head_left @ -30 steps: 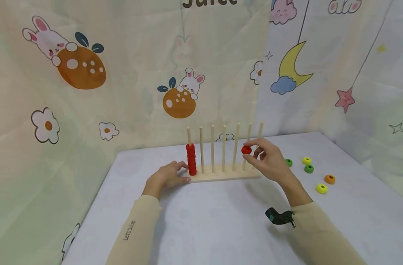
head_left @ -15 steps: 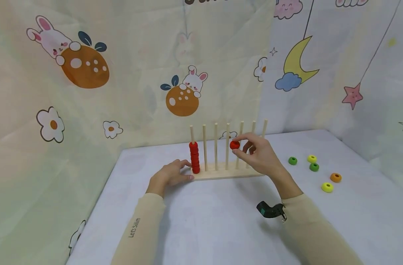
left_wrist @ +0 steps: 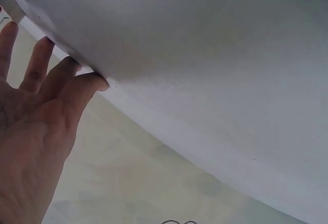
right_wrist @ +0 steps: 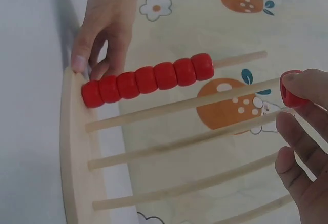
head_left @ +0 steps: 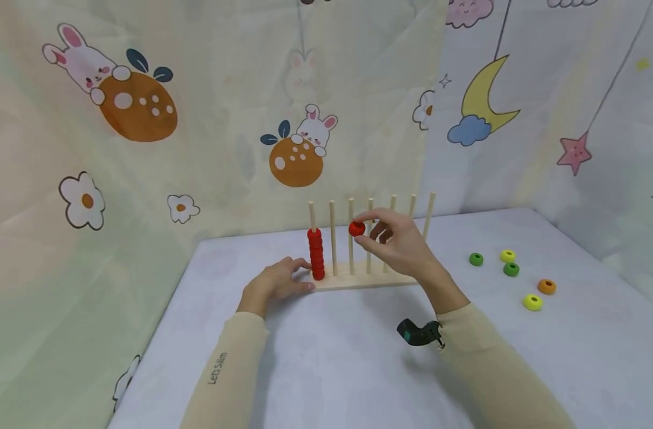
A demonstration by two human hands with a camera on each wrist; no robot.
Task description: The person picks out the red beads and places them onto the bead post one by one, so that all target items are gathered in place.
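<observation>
A wooden bead rack with a long base and a row of upright pegs stands on the table. Several red beads are stacked on its leftmost peg, whose top sticks out bare. My left hand grips the left end of the base, thumb at the front edge and fingers behind. Between thumb and index finger, my right hand pinches one red bead. In the head view this bead overlaps the third peg from the left; in the right wrist view the held bead appears near the tip of the second peg.
Loose beads lie on the table to the right: green beads, yellow beads and an orange bead. A printed cloth hangs behind the table. A black device sits at the right wrist.
My right hand has carried the red bead leftward along the pegs, from the right end toward the stack. My left hand stays at the base's left end. The head view has shifted slightly.
</observation>
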